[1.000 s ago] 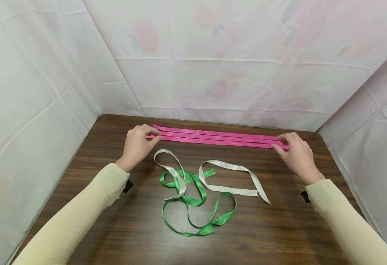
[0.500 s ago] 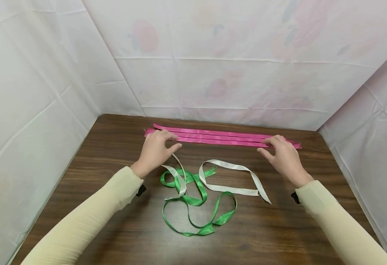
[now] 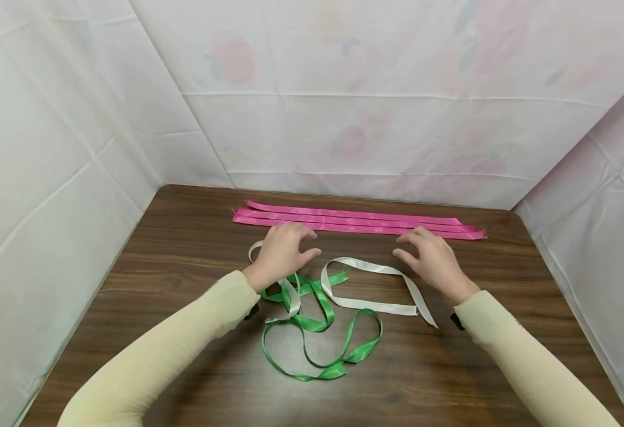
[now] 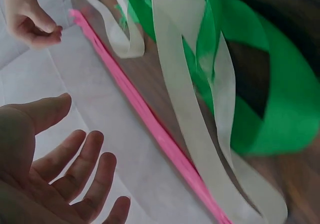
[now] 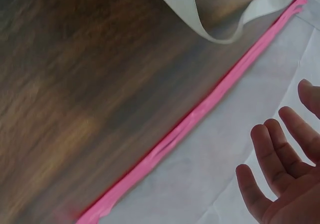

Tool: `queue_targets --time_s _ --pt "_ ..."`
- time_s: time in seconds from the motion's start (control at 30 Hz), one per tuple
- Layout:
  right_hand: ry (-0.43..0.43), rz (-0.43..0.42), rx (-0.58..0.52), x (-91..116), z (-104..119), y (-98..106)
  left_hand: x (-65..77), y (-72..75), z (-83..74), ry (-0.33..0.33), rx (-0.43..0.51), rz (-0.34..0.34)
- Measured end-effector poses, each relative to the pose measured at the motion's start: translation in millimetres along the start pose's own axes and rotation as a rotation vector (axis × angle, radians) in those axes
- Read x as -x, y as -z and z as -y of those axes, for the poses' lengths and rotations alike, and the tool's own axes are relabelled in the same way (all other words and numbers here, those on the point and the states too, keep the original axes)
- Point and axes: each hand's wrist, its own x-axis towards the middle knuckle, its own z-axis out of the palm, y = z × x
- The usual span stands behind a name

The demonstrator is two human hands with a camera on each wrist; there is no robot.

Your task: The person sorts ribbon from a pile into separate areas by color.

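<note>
My left hand (image 3: 285, 252) hovers over the left white ribbon and the green ribbons, fingers loosely bent and nothing in them. Opposite it, my right hand (image 3: 433, 261) is held above the right white ribbon (image 3: 376, 307), also holding nothing. Several pink ribbons (image 3: 355, 220) lie straight, side by side, along the table's back. The left white ribbon (image 3: 293, 302) overlaps an upper green ribbon (image 3: 320, 325) and is partly hidden by my left hand. A lower green ribbon (image 3: 362, 353) curls nearer me. In both wrist views, spread fingers (image 4: 82, 161) stay apart from the pink strips (image 5: 195, 114).
The dark wooden table (image 3: 397, 379) ends behind the pink ribbons at a white cloth wall (image 3: 312, 136) with faint fruit prints. Cloth walls also stand at the left (image 3: 66, 178) and right (image 3: 621, 178).
Both hands have drawn away from the pink ribbons' ends, moving inward and nearer me. Their fingers have let go of the ribbons, which stay lined up.
</note>
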Motion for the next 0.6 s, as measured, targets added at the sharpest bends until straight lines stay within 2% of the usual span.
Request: queue_targets --time_s 0.23,0.6 --pt "0.006 0.079 -0.033 -1 5 -15 -1.3 -17.1 -7.2 -0.026 -0.008 0.053" --pt "0.041 0.129 -0.047 -9 12 -30 -7.2 -28.7 -14.8 -0.017 0.023 0.115"
